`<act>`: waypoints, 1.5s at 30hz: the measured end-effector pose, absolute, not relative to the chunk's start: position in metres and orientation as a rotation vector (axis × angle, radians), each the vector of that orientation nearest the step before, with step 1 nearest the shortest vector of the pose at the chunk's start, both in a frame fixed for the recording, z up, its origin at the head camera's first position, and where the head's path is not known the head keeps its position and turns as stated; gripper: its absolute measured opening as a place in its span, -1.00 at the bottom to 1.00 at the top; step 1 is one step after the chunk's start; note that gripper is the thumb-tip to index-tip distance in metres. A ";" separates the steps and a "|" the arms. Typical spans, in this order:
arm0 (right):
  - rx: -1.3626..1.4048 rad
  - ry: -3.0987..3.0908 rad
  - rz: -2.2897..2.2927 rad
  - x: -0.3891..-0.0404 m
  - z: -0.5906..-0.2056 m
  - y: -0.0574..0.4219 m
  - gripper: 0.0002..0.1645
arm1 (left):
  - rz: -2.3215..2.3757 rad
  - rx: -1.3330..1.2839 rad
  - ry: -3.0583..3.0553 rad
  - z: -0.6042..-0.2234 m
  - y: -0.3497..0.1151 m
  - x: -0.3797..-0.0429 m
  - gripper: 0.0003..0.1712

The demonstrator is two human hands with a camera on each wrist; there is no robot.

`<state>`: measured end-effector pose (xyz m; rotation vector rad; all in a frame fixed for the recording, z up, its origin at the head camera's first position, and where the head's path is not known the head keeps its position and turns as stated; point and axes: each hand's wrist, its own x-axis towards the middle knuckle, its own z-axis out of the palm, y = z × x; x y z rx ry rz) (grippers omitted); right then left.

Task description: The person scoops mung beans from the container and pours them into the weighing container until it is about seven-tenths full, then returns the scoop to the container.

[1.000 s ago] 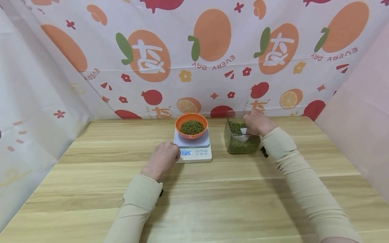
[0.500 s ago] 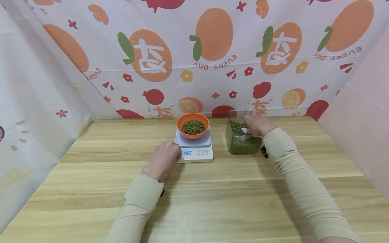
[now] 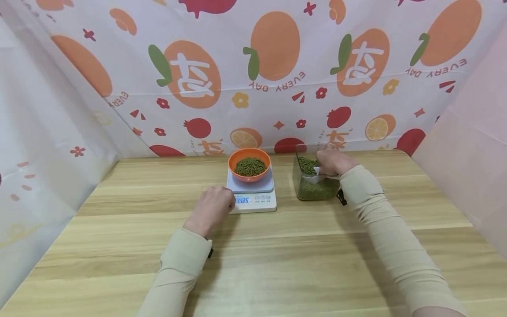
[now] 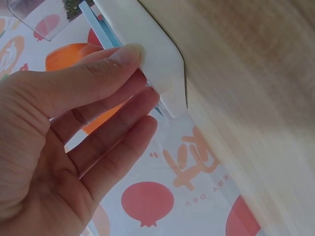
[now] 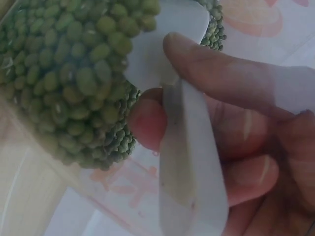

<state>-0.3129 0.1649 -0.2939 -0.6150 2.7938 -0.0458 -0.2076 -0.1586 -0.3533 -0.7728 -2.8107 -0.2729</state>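
In the head view, my left hand [image 3: 211, 207] is at the left front corner of a white kitchen scale [image 3: 257, 205]. The left wrist view shows its thumb and fingertips touching the scale's edge, the fingers loosely bent. An orange bowl [image 3: 241, 176] of green mung beans [image 3: 250, 167] sits on the scale, whose display seems to read 112.5. At the right, my right hand [image 3: 334, 161] reaches into a clear container [image 3: 298, 185] partly filled with mung beans. It grips the handle of a white scoop [image 5: 192, 162]; the scoop's head lies among the beans, partly covered by them.
Scale and container stand side by side near the back of the wooden table [image 3: 277, 264], a short gap between them. Close behind them hangs a fruit-printed cloth [image 3: 225, 110], with pale cloth at both sides.
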 end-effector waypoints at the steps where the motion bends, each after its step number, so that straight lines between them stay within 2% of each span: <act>1: -0.625 2.788 -0.042 -0.314 -0.294 0.165 -0.66 | -0.274 -0.772 -2.808 -0.353 -0.159 -0.207 -0.52; 7: -0.622 2.737 -0.050 -0.319 -0.290 0.163 -0.61 | -0.268 -0.759 -2.801 -0.350 -0.161 -0.207 -0.55; 18: -0.585 2.708 -0.076 -0.317 -0.291 0.168 -0.73 | -0.272 -0.770 -2.811 -0.352 -0.158 -0.209 -0.54; 27: -0.666 2.728 -0.045 -0.319 -0.291 0.170 -0.81 | -0.254 -0.780 -2.807 -0.352 -0.158 -0.211 -0.57; 45: -0.664 2.776 -0.070 -0.310 -0.276 0.172 -0.77 | -0.250 -0.763 -2.823 -0.354 -0.158 -0.209 -0.60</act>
